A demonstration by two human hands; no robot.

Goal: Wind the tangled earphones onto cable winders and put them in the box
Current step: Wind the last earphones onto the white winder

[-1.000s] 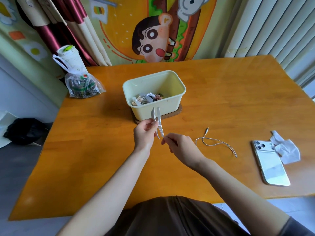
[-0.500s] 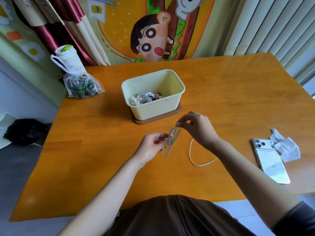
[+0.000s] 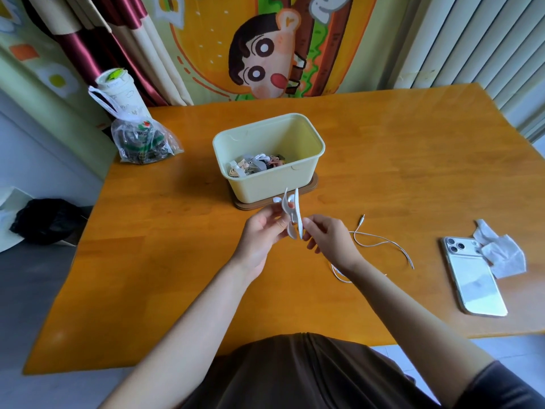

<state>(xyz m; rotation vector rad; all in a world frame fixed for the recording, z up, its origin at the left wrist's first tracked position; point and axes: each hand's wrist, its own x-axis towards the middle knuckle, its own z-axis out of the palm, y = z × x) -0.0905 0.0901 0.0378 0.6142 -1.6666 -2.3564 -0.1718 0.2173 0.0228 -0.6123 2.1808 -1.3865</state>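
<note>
My left hand (image 3: 261,236) holds a white cable winder (image 3: 292,212) upright above the table, just in front of the pale yellow box (image 3: 306,180). An earbud sits at the winder's top left. My right hand (image 3: 330,239) is right beside the winder and pinches the white earphone cable near its lower end. The rest of the cable (image 3: 380,242) trails to the right across the table, its plug lying free. Inside the box lie several wound earphones on winders.
The box stands on a brown lid. A white phone (image 3: 472,278) and a crumpled tissue (image 3: 498,250) lie at the right. A plastic bag with a paper cup (image 3: 138,134) sits at the back left of the wooden table (image 3: 147,261).
My right hand came back down from a raised loop to the winder. My left hand lifted the winder toward the box and turned it upright. The loose cable now lies stretched out to the right.
</note>
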